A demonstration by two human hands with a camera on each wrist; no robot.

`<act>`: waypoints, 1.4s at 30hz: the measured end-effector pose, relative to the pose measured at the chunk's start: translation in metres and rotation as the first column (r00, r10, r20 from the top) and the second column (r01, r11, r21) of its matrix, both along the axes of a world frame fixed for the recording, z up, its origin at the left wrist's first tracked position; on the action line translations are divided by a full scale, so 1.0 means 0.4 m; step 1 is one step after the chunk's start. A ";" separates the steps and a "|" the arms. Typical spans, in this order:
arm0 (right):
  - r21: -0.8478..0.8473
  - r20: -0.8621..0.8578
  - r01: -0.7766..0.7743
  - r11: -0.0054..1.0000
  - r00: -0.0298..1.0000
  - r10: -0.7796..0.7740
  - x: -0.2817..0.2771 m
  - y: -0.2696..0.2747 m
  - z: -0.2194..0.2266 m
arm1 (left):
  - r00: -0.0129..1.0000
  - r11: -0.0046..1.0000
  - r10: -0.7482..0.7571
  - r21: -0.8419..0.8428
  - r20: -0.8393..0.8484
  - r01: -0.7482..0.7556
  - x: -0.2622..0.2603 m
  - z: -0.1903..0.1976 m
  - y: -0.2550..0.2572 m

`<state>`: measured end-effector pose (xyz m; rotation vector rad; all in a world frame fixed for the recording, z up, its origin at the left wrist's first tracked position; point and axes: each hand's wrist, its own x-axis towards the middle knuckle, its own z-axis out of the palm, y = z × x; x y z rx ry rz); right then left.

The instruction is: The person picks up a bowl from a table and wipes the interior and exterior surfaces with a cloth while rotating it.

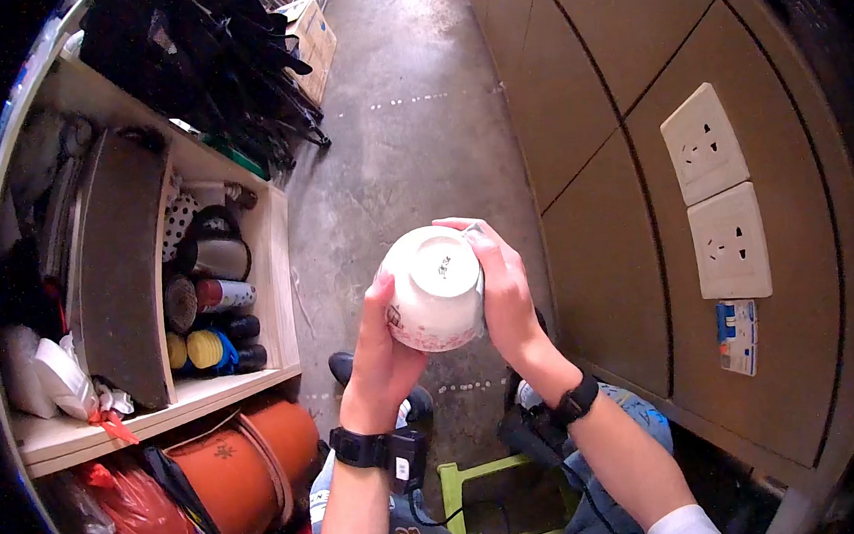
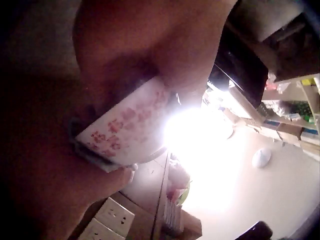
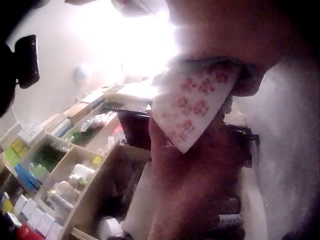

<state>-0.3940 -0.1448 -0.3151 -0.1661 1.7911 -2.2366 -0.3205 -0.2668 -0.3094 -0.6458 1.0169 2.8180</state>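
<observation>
A white bowl [image 1: 416,313] with pink flowers is turned over between my two hands in the head view, its marked base facing up. My left hand [image 1: 385,346] grips its left side, thumb up along the wall and fingers underneath. On the other side my right hand [image 1: 508,296] curls round a thin greyish cloth [image 2: 97,159], pressing it to the bowl. Most of the cloth is hidden under the right hand. Pink flowers on the bowl's wall [image 3: 192,102] also show in the right wrist view.
A wooden shelf unit [image 1: 282,278] with bottles and bags stands on the left, above an orange-brown drum [image 1: 228,473]. Brown cabinets [image 1: 595,234] with wall sockets [image 1: 729,243] line the right. Below the hands is a green stool [image 1: 452,491]; a cardboard box [image 1: 315,50] stands farther off.
</observation>
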 end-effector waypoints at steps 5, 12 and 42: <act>-0.058 0.113 0.057 0.997 0.992 -0.050 -0.005 -0.008 -0.019 | 0.991 1.000 0.029 0.007 -0.132 -0.029 0.013 -0.009 0.033; -0.129 0.228 0.167 0.978 0.964 -0.134 -0.007 0.003 -0.035 | 0.985 0.971 -0.008 -0.235 -0.171 -0.033 0.012 -0.032 0.086; -0.119 0.037 0.007 0.993 0.999 -0.003 -0.023 0.015 -0.015 | 0.982 0.975 -0.166 -0.161 -0.085 0.151 0.025 -0.006 -0.038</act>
